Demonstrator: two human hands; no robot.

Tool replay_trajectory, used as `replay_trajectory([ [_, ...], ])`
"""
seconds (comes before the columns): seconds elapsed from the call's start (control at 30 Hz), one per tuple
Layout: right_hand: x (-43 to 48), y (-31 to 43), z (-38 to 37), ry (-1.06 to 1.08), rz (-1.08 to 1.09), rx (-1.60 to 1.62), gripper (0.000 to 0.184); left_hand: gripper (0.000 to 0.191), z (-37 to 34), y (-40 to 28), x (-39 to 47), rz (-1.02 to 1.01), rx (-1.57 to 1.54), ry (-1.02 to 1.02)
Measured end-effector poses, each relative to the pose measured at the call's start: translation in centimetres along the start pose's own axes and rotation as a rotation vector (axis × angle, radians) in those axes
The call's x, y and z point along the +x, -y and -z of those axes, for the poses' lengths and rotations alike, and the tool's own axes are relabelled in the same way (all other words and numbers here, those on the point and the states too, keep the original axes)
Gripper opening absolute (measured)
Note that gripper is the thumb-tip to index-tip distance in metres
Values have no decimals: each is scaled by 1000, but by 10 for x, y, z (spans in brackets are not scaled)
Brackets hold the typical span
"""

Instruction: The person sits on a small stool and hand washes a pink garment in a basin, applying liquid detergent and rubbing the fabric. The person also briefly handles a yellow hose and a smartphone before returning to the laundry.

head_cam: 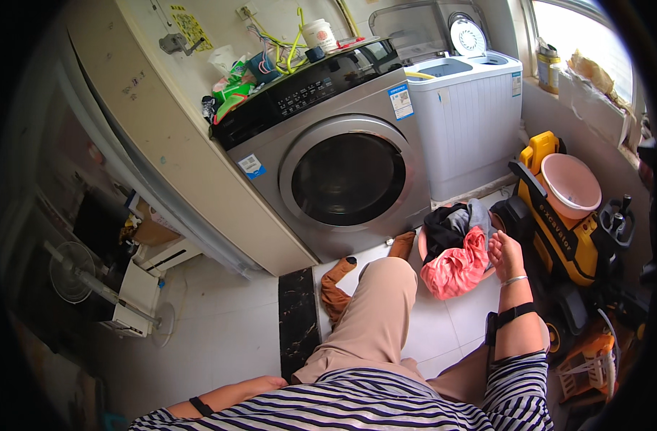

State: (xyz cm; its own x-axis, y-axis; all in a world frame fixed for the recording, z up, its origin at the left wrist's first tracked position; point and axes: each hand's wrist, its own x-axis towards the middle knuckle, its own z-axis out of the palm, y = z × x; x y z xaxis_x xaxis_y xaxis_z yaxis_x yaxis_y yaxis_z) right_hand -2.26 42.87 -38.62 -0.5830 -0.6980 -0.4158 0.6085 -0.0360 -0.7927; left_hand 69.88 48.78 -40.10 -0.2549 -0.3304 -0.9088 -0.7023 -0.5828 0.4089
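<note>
A pink basin (423,243) heaped with laundry sits on the floor in front of me. Black cloth (443,226), grey cloth (477,214) and a coral-pink garment (458,266) fill it, the last hanging over the near rim. My right hand (505,256) is at the basin's right side, fingers bent; whether it touches the cloth or rim is unclear. Low by my left hip lies my left hand (269,382), its fingers partly hidden against my clothing. Beyond my knee stands a grey front-loading washing machine (355,172) with its round door closed.
A white twin-tub washer (468,118) with raised lids stands at the back right. A yellow toy excavator (568,242) bearing a pink bowl (571,183) is to the right. Hangers (293,51) and a white tub (319,35) top the machine. A pedestal fan (91,280) stands left.
</note>
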Motion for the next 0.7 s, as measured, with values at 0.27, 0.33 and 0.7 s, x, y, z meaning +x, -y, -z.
replay_trajectory([
  [0.27,3,-2,-3,27,14,6,21,18,-7,-7,-26,102,-244,16],
  [0.33,0,0,-1,19,7,13,18,19,-17,-23,-52,106,-346,6],
  [0.7,-17,11,10,36,6,-16,19,23,80,-77,-169,-244,-624,-117],
])
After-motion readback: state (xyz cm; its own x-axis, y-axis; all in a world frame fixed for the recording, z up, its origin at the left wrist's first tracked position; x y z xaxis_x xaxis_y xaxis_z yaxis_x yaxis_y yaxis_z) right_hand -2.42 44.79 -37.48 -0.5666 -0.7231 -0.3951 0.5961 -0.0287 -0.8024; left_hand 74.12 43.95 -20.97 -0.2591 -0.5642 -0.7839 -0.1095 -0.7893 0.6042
